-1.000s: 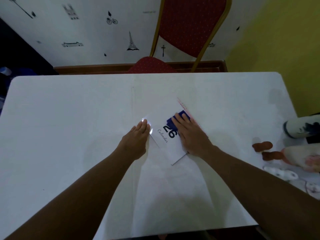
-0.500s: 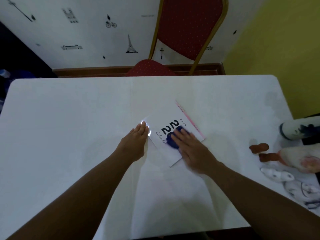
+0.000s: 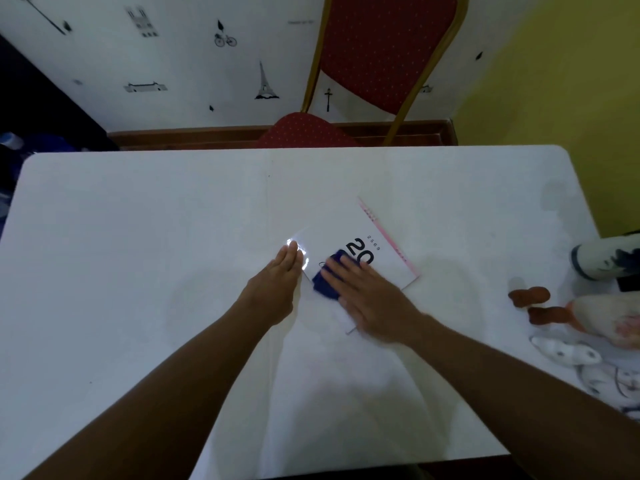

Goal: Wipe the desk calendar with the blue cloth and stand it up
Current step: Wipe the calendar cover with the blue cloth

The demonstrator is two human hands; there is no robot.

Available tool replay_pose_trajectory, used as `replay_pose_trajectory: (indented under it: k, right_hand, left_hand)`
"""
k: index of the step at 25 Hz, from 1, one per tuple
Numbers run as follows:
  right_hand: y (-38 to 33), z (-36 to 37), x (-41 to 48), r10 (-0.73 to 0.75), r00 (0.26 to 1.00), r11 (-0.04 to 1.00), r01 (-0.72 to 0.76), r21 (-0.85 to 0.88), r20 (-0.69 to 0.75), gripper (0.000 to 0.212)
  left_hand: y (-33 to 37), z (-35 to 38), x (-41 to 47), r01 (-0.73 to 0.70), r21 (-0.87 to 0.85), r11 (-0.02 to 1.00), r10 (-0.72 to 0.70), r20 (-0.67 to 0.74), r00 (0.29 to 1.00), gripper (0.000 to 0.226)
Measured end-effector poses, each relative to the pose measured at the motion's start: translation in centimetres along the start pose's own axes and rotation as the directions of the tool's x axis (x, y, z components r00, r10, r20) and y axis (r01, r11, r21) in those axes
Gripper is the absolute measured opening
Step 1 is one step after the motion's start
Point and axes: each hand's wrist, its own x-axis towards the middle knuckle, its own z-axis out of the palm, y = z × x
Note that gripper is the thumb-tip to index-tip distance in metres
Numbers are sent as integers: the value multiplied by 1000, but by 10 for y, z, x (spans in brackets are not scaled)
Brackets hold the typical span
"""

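We saw the desk calendar (image 3: 349, 237) lying flat and turned at an angle near the middle of the white table (image 3: 138, 271), its cover showing a large dark "20", the small figures "2569" beside it, and a pink strip along its far right edge. Our left hand (image 3: 277, 289) lay flat with fingers straight and together, fingertips on the calendar's glossy left corner and gripping nothing. Our right hand (image 3: 367, 296) pressed palm-down, fingers spread, on the blue cloth (image 3: 325, 282), which covered the lower part of the print.
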Motion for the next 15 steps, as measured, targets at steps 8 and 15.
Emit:
replay_pose_trajectory:
  k: [8, 15]
  right_hand:
    - [21, -21, 73, 263, 965, 962, -263, -68, -12, 62]
    - [-9, 10, -13, -82, 996, 996, 83, -27, 38, 60]
  left_hand:
    - [-1, 4, 0, -15, -37, 999, 14, -7, 1000, 82]
    - [-2, 3, 3, -3, -13, 1000, 4, 30, 1000, 84]
